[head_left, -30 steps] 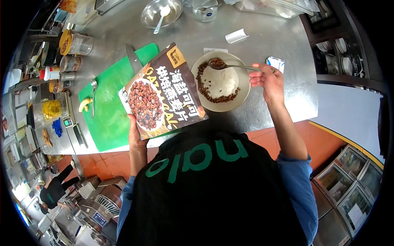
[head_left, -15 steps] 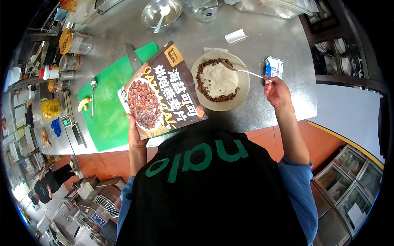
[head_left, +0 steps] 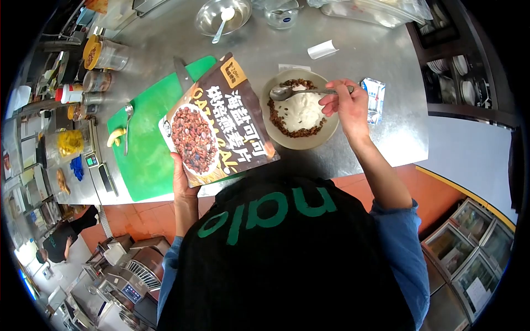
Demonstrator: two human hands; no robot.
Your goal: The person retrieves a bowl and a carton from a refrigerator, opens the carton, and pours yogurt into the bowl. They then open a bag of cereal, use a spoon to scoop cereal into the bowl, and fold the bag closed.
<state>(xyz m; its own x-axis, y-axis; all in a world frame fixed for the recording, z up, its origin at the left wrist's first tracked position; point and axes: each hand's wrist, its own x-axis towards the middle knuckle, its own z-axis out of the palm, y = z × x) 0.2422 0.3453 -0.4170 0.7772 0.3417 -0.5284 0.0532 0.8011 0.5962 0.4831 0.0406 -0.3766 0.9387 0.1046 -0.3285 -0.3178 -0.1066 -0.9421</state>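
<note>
My left hand [head_left: 182, 179] is closed on the lower corner of a brown oat cereal bag [head_left: 221, 127], which is tilted over the edge of a green cutting board [head_left: 143, 143]. Fingers of my right hand [head_left: 349, 105] pinch the handle of a metal spoon [head_left: 282, 92]. The spoon's bowl is over the upper left part of a cream-coloured bowl [head_left: 330, 129]. Inside that bowl, a ring of brown granola [head_left: 301, 132] surrounds white yogurt [head_left: 301, 110] with a few dark bits on it.
A knife [head_left: 182, 71], a small spoon [head_left: 128, 127] and a banana piece [head_left: 116, 135] lie on the board. Behind are a steel bowl [head_left: 207, 22] and a glass cup [head_left: 281, 16]. A blue-white packet [head_left: 374, 99] lies right. Another person [head_left: 58, 243] is at lower left.
My right hand has moved left, away from the blue-white packet, and the spoon's tip is now further left over the bowl. The other person has shifted slightly at lower left.
</note>
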